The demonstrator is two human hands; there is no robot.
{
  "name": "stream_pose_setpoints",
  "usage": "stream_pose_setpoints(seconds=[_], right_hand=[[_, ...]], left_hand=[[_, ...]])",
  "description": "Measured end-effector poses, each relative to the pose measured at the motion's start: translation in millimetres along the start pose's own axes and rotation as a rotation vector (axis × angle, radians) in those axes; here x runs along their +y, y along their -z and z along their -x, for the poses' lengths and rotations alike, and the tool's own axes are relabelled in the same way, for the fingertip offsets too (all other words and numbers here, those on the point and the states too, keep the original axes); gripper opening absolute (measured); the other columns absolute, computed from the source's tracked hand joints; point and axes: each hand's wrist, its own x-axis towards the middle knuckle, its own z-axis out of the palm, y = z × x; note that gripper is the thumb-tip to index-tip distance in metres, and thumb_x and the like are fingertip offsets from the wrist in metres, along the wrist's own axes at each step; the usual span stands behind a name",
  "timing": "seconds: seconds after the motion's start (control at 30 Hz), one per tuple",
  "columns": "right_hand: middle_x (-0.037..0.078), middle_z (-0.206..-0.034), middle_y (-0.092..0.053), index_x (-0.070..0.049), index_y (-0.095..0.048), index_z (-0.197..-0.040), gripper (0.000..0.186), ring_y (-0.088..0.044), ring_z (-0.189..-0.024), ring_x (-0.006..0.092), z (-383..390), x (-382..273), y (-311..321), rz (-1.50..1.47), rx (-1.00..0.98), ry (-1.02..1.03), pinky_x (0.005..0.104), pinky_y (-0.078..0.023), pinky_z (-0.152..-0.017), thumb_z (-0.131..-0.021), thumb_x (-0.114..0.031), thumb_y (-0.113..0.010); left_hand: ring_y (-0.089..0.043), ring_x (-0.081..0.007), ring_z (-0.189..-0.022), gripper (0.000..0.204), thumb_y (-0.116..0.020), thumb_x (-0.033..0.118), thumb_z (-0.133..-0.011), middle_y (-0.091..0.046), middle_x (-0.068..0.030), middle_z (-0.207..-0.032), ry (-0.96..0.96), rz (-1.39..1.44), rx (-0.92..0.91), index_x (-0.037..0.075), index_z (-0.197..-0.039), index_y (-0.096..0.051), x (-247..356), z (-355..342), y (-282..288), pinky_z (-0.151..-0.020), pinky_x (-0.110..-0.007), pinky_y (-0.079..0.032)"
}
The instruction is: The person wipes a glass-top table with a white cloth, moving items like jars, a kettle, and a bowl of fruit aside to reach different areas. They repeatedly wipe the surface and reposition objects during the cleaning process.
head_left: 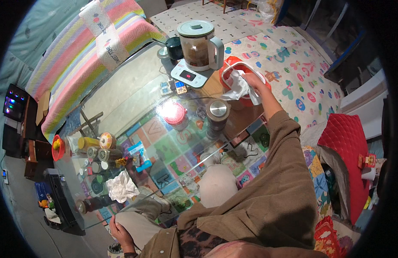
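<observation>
My right hand (256, 82) is stretched out past the far right corner of the glass table (162, 195), closed on a white tissue (238, 89). The tissue hangs in loose folds at the mouth of a bin with a red liner (233, 61). How far it reaches inside I cannot make out. My left hand (123, 235) lies by my left knee at the table's near edge, fingers loosely apart and holding nothing. A second, crumpled white tissue (122, 187) rests on the glass close to that side.
On the table stand a glass kettle (198, 47) on its lit base (189, 75), a dark flask with a metal lid (218, 112) and a red-lidded jar (175, 114). Several jars (100, 154) crowd the left end. A striped-covered sofa (74, 56) lies beyond; a red quilted cushion (347, 155) is at right.
</observation>
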Motion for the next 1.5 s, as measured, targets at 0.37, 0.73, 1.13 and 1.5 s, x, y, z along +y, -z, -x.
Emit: stream_pose_setpoints(seconds=[0.37,0.73,1.13,1.5], right_hand=[[0.014,-0.1,-0.072,0.004,-0.069,-0.108,0.036,-0.068,-0.089,0.0235,16,75,10,-0.247,-0.011,-0.113,0.0408,-0.051,-0.079,-0.097,-0.027,-0.055],[0.017,-0.108,-0.072,0.002,-0.066,-0.113,0.033,-0.069,-0.092,0.0286,-84,0,-17,-0.677,-0.122,-0.275,0.0459,-0.053,-0.085,-0.098,-0.027,-0.06],[0.009,-0.1,-0.069,-0.003,-0.065,-0.101,0.032,-0.063,-0.094,0.0226,-101,-85,-50,-0.829,0.076,0.324,0.0374,-0.049,-0.087,-0.098,-0.033,-0.055],[0.003,-0.1,-0.07,-0.01,-0.068,-0.11,0.022,-0.064,-0.083,0.0151,-99,-92,-68,-1.085,-0.043,0.186,0.0327,-0.053,-0.08,-0.101,-0.021,-0.051]], left_hand=[[-0.057,-0.0347,-0.119,0.039,-0.043,0.015,-0.099,-0.061,-0.0216,-0.129,-0.033,-0.001,-0.004,-0.006,-0.128,-0.059,-6,0,-1,-0.107,-0.042,-0.041],[-0.057,-0.0356,-0.12,0.04,-0.043,0.017,-0.1,-0.061,-0.0205,-0.129,-0.026,0.051,-0.019,-0.006,-0.129,-0.059,-6,0,-3,-0.107,-0.043,-0.041],[-0.061,-0.035,-0.112,0.051,-0.059,-0.011,-0.079,-0.064,-0.0177,-0.121,-0.76,0.164,-0.194,0.0,-0.128,-0.06,197,-152,-14,-0.099,-0.041,-0.047],[-0.062,-0.0237,-0.115,0.065,-0.065,0.023,-0.098,-0.045,-0.0187,-0.149,-0.341,0.726,-0.709,-0.003,-0.149,-0.036,422,-313,-262,-0.088,-0.033,-0.055]])
